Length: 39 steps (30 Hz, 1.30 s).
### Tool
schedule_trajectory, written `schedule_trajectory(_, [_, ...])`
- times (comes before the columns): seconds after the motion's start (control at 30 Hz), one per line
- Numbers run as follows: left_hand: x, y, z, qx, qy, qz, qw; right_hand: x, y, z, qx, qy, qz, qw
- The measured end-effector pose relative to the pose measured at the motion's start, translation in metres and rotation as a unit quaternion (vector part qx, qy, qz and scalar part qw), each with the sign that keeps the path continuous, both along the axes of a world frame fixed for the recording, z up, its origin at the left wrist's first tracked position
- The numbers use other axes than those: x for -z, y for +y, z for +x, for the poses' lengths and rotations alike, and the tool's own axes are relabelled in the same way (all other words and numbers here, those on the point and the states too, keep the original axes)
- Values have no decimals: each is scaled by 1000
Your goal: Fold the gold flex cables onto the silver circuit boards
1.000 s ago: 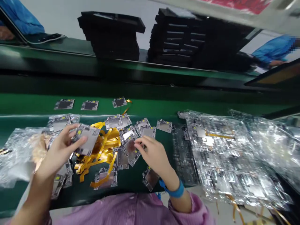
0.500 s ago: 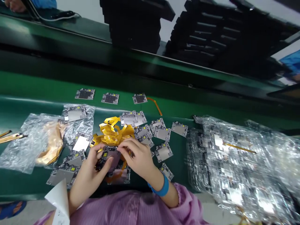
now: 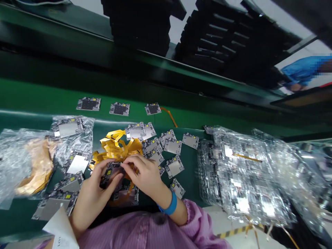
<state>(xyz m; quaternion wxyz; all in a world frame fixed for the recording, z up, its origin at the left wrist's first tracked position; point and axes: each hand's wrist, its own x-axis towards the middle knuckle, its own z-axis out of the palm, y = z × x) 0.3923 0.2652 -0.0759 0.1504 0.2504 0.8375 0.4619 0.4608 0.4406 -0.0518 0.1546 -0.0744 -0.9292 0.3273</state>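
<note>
Green matting is spreading under everything I'm watching. Nearest me, my left hand is curling half-closed, thumb and fingers holding a dark, rectangular circuit board with a yellow patch. My right hand is closing to a pinch at the board's upper edge; whether anything small is sitting between those fingertips, I can't tell. I'm wanting the left grip firm, the board level and the right fingers working gently and squarely, since a skewed push could be bending something. Just beyond, shiny gold flat ribbon cables are heaping up. Leftward, crumpled clear plastic is lying around or under a copper-coloured bundle, I can't say which. Rightward, clear moulded plastic trays are carrying silver-faced boards. Farthest off, stacked black trays are standing, contents hidden.
</note>
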Motion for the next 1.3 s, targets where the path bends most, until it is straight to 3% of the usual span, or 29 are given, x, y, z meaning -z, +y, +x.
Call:
schedule_trajectory(0.23, [11, -1, -12, -29, -97, 14, 995, 0, -2, -10, -39, -79, 57, 994])
schedule_trajectory(0.37, [7, -6, -30, -128, -125, 63, 982, 2, 9, -15, -114, -66, 118, 984])
schedule_trajectory(0.5, [-1, -20, -51, -245, -123, 80, 958, 7, 24, -21, -120, -159, 151, 968])
schedule_trajectory(0.67, [3, -36, -62, -296, -171, 106, 934, 9, 28, -28, -250, -173, 171, 937])
schedule_trajectory(0.7, [5, -37, -62, -300, -168, 107, 933, 9, 29, -30, -238, -173, 173, 940])
schedule_trajectory(0.87, [10, -36, -57, -286, -172, 100, 937, 10, 36, -47, -55, -214, 181, 958])
schedule_trajectory(1.3, [9, -30, -52, -277, -197, 110, 934, 36, 7, -81, 11, -285, 188, 940])
